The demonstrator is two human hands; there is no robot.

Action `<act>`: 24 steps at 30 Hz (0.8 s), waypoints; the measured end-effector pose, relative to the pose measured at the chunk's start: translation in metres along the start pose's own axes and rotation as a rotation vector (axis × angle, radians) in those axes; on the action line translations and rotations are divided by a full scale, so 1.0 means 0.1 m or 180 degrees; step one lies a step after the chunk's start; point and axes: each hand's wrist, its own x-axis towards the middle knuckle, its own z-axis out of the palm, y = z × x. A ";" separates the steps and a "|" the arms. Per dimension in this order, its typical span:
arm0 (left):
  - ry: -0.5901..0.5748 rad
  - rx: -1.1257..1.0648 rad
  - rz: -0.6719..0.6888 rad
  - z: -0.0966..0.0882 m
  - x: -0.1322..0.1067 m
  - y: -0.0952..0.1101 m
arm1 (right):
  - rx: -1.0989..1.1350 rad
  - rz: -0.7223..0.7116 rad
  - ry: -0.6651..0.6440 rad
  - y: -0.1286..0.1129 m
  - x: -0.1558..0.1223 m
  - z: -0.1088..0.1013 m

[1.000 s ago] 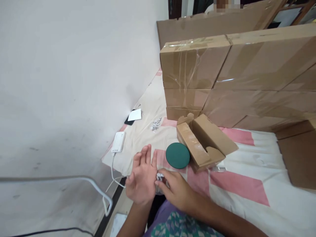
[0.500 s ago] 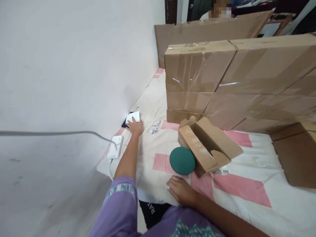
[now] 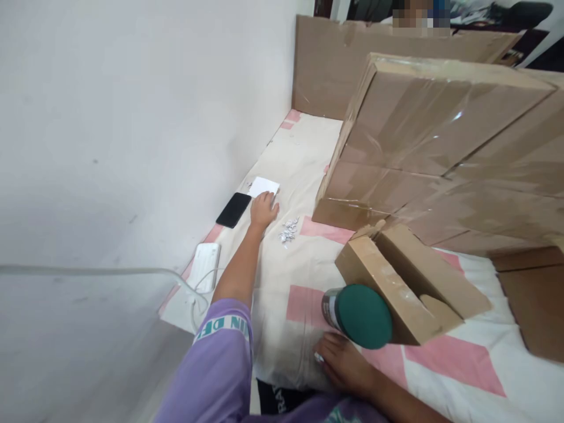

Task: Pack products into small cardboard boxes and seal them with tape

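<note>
Surface (image 3: 275, 273) runs along a pale wall (image 3: 132, 123) on the left, covered with cream cloth (image 3: 312, 138) with pink blocks, creased closest to the person working. Wall's scuffed, a few dark marks. Far end: upright cardboard panel (image 3: 328, 70); behind it a cluttered strip of room, another person (image 3: 412, 13) partly in view. Right half is taken up by a bank of brown cartons (image 3: 409, 126), clear tape shining, seams visible. In front of that, 1 open carton (image 3: 379, 282) sits at an angle, with a green-lidded tin (image 3: 363, 317) just beside it. 1 more brown box (image 3: 533, 299) at the right edge. Wall side, far to near: white card (image 3: 264, 185), black phone (image 3: 234, 210) flat just beside it, white device (image 3: 207, 265) with a cord. 1 thick pale cable (image 3: 123, 271) crosses in front of the wall. Heap of silvery pieces (image 3: 289, 230) on the cloth, between phone and cartons. Left hand (image 3: 263, 210) is stretched out, fingers on the card's near edge; can't tell if they grip or just rest. Right hand (image 3: 343, 359) lies near the tin, fingers curled around 1 small silvery bit (image 3: 319, 357), only partly showing.
</note>
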 end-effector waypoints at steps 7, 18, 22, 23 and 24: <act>-0.0053 0.0290 -0.0116 0.07 0.03 -0.04 | -0.0154 -0.0368 0.0478 0.05 -0.01 0.12; -0.0214 0.0071 0.0374 -0.06 0.01 -0.01 | 0.0002 -0.0384 0.0431 0.05 0.02 0.17; 0.0023 -0.0291 0.0324 -0.19 -0.07 0.11 | -0.0131 -0.0442 0.0332 0.03 0.05 0.11; 0.0101 -0.0405 0.0271 -0.22 -0.09 0.15 | -0.0183 -0.0446 0.0335 0.02 0.06 0.09; 0.0194 -0.0530 0.0204 -0.25 -0.11 0.19 | -0.0245 -0.0453 0.0357 0.02 0.07 0.07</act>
